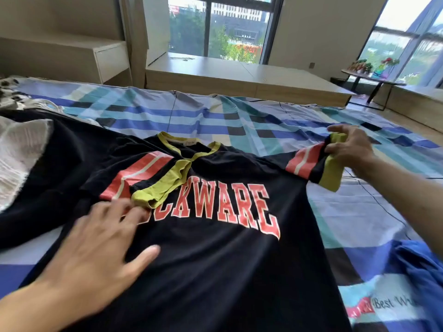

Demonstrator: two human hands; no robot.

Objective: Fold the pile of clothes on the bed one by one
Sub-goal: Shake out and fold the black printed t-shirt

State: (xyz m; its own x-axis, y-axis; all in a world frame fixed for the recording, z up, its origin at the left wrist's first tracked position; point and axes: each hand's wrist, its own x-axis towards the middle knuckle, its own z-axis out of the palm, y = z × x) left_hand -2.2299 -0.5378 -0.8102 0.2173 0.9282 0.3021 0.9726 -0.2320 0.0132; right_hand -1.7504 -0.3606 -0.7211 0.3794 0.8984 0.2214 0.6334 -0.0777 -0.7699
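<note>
Bed (215, 121) first: checked cover, wide under everything. On it, near the front edge, black shirt (215, 259), front up, collar toward the window, bottom hem cut off by the frame. Probably light, soft and floppy, prone to wrinkling and sliding on the cover; best taken at cuff or shoulder seam and smoothed flat after each fold. At left, heap of clothes (21, 152), white and dark, partly out of frame, count impossible to tell. At right, blue garment (422, 267), crumpled, also cut off. Left hand (96, 255), blurred, fingers spread flat, pressing the chest beside the folded sleeve (153, 180), the print's opening letters covered by it. Right hand (347, 147) pinching the yellow cuff of the outstretched sleeve (306, 164).
</note>
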